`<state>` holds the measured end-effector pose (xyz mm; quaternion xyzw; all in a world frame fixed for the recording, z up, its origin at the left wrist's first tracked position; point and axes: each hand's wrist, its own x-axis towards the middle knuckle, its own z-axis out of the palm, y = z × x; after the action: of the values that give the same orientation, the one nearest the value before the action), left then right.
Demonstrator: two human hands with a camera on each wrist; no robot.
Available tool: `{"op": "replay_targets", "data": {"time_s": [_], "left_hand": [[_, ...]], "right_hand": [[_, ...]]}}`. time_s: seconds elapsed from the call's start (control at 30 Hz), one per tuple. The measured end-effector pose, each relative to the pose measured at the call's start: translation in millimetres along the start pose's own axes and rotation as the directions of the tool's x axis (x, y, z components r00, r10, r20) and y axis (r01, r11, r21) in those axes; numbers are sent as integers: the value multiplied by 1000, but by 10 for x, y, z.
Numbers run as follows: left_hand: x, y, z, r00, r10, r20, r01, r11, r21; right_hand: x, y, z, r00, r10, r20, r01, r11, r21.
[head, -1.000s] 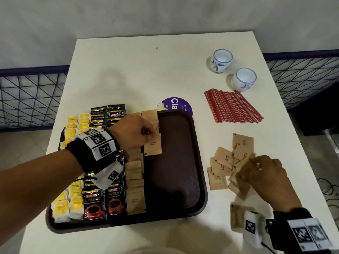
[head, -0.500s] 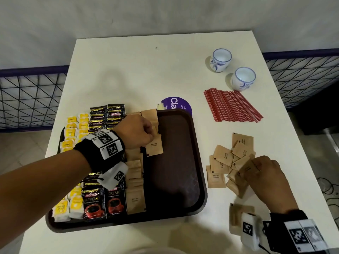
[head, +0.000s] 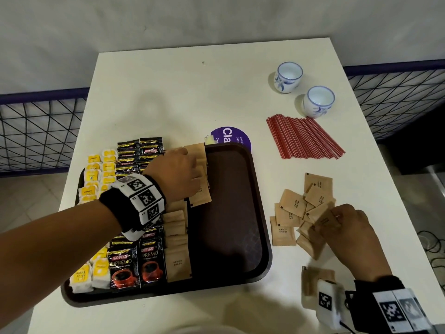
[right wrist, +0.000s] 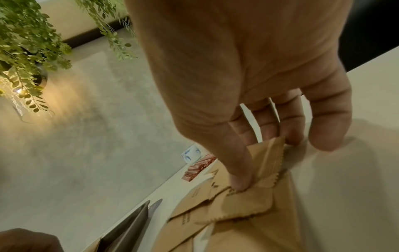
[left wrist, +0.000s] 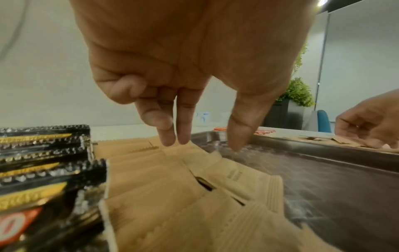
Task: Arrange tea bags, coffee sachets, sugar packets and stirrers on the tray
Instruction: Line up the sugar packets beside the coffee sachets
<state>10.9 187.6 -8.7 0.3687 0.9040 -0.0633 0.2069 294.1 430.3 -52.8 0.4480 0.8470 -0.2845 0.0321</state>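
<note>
Right wrist view: sugar packet point(right wrist: 264, 163) pinched between fingers point(right wrist: 241, 172).

The tray point(head: 255, 213) is dark brown with a faint diamond texture, on a white table point(head: 168, 88). The tea bags point(head: 96, 179) are yellow and white. The coffee sachets point(head: 134, 266) are black with gold bands, red lettering and a red cup printed on them. The sugar packets point(head: 292, 206) are plain tan with small dark print. The stirrers point(head: 303, 138) are red with thin white stripes. Two cups point(head: 287, 77) are white with blue painted strokes and blue rims. A purple round sticker point(head: 228, 137) has white letters. Both wrist bands point(head: 144, 201) are black with white, black-patterned square markers.
</note>
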Motion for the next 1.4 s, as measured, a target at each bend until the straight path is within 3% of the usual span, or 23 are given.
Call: {"op": "replay_targets", "data": {"time_s": [0.2, 0.87, 1.4], "left_hand": [[-81, 88, 101, 999, 27, -40, -18, 981, 194], [-206, 177, 219, 966, 258, -3, -245, 921, 302], [-173, 146, 209, 970, 242, -36, -213, 906, 365]], "right_hand": [[9, 34, 15, 1000, 13, 5, -14, 1000, 17], [-19, -1, 41, 1000, -9, -13, 9, 1000, 21], [-32, 48, 95, 999, 26, -39, -24, 998, 51]]}}
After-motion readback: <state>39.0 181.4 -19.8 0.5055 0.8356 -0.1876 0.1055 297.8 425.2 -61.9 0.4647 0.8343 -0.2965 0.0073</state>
